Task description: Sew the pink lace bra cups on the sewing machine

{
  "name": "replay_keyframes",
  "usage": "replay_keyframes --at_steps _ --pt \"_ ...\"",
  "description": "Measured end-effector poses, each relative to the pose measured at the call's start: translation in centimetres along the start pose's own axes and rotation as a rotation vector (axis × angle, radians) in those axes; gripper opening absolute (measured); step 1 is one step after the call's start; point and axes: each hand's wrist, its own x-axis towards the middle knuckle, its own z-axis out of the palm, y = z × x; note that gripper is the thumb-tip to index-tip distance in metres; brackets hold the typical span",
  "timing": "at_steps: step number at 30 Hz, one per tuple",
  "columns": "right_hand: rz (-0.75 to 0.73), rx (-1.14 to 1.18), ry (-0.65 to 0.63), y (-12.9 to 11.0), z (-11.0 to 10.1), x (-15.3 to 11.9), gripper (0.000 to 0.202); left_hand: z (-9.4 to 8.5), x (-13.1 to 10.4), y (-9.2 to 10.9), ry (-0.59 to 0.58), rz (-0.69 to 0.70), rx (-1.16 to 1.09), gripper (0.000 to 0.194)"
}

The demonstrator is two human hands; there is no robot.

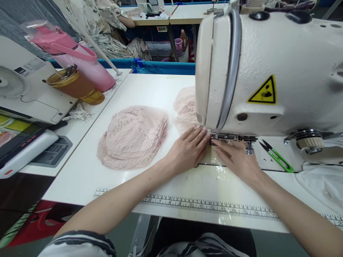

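The sewing machine (pixel 270 57) stands on the white worktop (pixel 80 178). A pale pink lace piece (pixel 184 107) lies just left of the sewing machine, and part of it is hidden behind the machine's front end. The left hand (pixel 186 150) lies flat, with its fingers out and their tips at the near edge of the lace, right by the sewing machine's metal foot (pixel 227 137). It is not clenched. The right hand (pixel 239 159) is low under the sewing machine, with its fingers reaching to the other side of the foot. I cannot tell if it pinches any cloth.

A pile of pink lace (pixel 134 139) sits farther left of the sewing machine. Green snips (pixel 280 159) lie under the sewing machine's arm, to the right of the right hand, with their points toward that hand. White cloth (pixel 323 185) lies to the right of the snips.

Both hands are very near the foot, so a finger could get poked if the needle goes while it is too close. The lace looks thin and soft, so it could bunch up or get a fold caught if the fingers push it unevenly. Its loose edge could slip crooked too. The right hand could bump the snips and get a prick if it slides sideways.
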Motion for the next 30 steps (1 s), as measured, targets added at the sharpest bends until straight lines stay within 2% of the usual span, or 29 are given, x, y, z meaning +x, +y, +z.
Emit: replay_keyframes --at_steps 6,13,17,19,22,24,26,28,30 --pt "0.054 0.01 0.087 0.8 0.6 0.2 0.028 0.1 -0.1 0.1 0.021 -0.019 0.0 0.039" --pt "0.127 0.093 0.062 1.1 0.8 0.4 0.029 0.1 -0.3 0.1 -0.002 -0.044 0.006 0.041" --pt "0.154 0.064 0.118 1.0 0.7 0.5 0.028 0.0 -0.2 0.3 0.013 -0.034 0.043 0.04" --pt "0.122 0.057 0.16 1.1 0.7 0.5 0.029 -0.6 -0.2 0.4 0.036 -0.013 0.081 0.038" --pt "0.059 0.077 0.174 1.3 0.6 0.2 0.031 -2.6 -0.9 -0.2 0.03 -0.026 0.13 0.033" --pt "0.036 0.09 0.165 1.4 0.5 0.0 0.03 -4.5 -2.1 -1.1 -0.004 -0.142 0.176 0.038" --pt "0.019 0.106 0.156 1.4 0.5 -0.2 0.028 -6.2 -3.7 -2.2 -0.03 -0.365 0.237 0.038" --pt "0.003 0.126 0.153 1.5 0.5 -0.3 0.027 -7.4 -5.5 -3.3 -0.057 -0.612 0.255 0.029" --pt "-0.006 0.137 0.146 1.6 0.5 -0.3 0.026 -7.7 -6.9 -4.0 -0.087 -0.765 0.232 0.019"
